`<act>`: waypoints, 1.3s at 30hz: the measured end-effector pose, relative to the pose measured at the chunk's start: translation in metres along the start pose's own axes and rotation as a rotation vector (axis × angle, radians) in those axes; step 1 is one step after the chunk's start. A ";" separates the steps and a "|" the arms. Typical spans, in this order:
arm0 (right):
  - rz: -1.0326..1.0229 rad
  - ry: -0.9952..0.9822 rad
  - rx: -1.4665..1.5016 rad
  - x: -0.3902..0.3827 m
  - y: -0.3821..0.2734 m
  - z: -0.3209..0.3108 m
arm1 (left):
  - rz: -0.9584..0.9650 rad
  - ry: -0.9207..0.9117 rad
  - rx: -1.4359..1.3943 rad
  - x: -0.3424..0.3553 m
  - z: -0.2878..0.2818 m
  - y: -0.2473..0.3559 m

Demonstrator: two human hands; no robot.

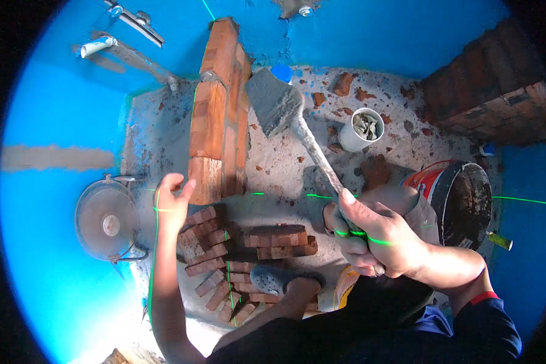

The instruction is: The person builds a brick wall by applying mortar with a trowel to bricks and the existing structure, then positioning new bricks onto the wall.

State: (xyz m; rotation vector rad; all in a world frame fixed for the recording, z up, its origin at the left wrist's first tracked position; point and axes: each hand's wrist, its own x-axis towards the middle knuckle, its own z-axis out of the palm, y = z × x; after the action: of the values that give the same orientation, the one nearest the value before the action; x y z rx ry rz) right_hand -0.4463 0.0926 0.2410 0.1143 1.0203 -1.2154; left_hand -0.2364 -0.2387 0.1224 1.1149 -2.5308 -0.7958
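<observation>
My right hand (376, 233) is wrapped around the handle of a trowel (315, 151). The mortar-smeared blade points away from me, just right of a low brick wall (206, 124). My left hand (174, 197) is raised at the left of the wall's near end, thumb and forefinger apart, with nothing visible in it. The other fingers of that hand are partly hidden. Below the wall's near end lie several stacked loose bricks (279, 238). To the right of my right hand stands a bucket (467, 203), its inside caked with mortar.
A round fan (108, 221) stands at the left by the blue wall (54, 200). A white container of scraps (362, 129) sits among brick fragments (343, 84). A brick stack (494, 85) occupies the far right. Green laser lines cross the area, and my shoe (267, 279) is beside the bricks.
</observation>
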 end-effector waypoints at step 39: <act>-0.335 -0.013 -0.468 -0.173 0.027 -0.045 | -0.078 -0.019 -0.246 -0.072 -0.136 0.078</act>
State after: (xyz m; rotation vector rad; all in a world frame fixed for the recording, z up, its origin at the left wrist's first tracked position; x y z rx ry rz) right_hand -0.4487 0.2535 0.3244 -0.4444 1.3217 -1.2385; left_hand -0.1744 -0.1932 0.2770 1.1322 -2.3370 -1.1078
